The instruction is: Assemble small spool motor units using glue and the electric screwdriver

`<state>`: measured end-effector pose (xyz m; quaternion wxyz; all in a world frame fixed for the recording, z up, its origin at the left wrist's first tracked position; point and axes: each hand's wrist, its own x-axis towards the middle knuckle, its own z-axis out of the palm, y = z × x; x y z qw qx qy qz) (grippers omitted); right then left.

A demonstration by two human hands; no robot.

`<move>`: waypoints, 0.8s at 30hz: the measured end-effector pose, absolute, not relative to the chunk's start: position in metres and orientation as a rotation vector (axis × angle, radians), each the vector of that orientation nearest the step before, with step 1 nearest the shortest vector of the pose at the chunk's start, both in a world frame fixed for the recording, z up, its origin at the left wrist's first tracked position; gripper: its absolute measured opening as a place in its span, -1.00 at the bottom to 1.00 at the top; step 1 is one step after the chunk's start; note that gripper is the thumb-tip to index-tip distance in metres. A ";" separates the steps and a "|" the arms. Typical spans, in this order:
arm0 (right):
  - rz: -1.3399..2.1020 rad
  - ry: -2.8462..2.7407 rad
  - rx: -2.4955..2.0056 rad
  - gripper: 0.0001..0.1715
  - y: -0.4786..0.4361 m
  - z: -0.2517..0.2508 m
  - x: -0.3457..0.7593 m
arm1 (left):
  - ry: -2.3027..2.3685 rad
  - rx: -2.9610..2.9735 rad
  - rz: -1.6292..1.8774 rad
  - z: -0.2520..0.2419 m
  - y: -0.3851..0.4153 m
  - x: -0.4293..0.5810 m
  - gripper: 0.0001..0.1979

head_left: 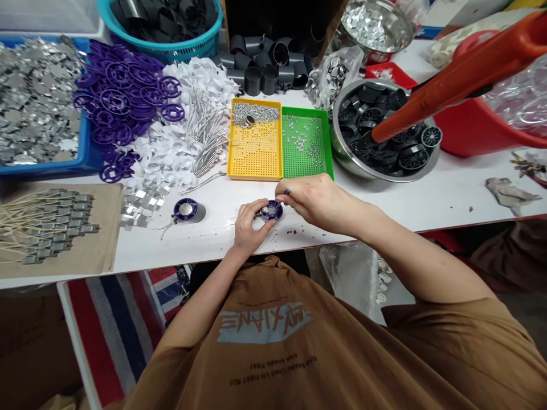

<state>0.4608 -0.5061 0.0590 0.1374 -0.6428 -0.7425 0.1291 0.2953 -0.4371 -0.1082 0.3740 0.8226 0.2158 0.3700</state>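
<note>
Starting at the left edge of the tabletop [427,199], a blue tray [43,168] holds a heap of flat silver metal pieces. Just beside it, loose purple discs [123,97] spill against a pile of white parts [188,114]. At the far edge a teal basket [188,48] is full of black pieces.

Toward the middle, a yellow tray [255,159] has small metal pins heaped at its far end. The green tray [329,142] touching it holds scattered silver beads.

Near the front edge, the left hand [250,228] curls around the purple wheel [271,210] and pinches its left side. The right hand [316,202] has its fingertips drawn together on the wheel's far right rim. Whether they also pinch something small cannot be told.

Further right, a steel bowl [342,154] is filled with black wheels, and a red tub [482,131] stands beside it near the right edge.
</note>
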 end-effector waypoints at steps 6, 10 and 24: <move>0.376 -2.118 -1.895 -0.83 -0.509 0.057 0.460 | 0.548 2.113 0.926 -0.105 -0.437 0.296 -0.60; 0.388 -2.074 -1.921 -0.78 -0.510 0.060 0.461 | 0.555 2.113 0.928 -0.104 -0.438 0.295 -0.60; 0.271 -1.116 -1.744 -0.74 -0.571 0.041 0.487 | 0.580 1.996 0.793 -0.095 -0.437 0.294 -0.60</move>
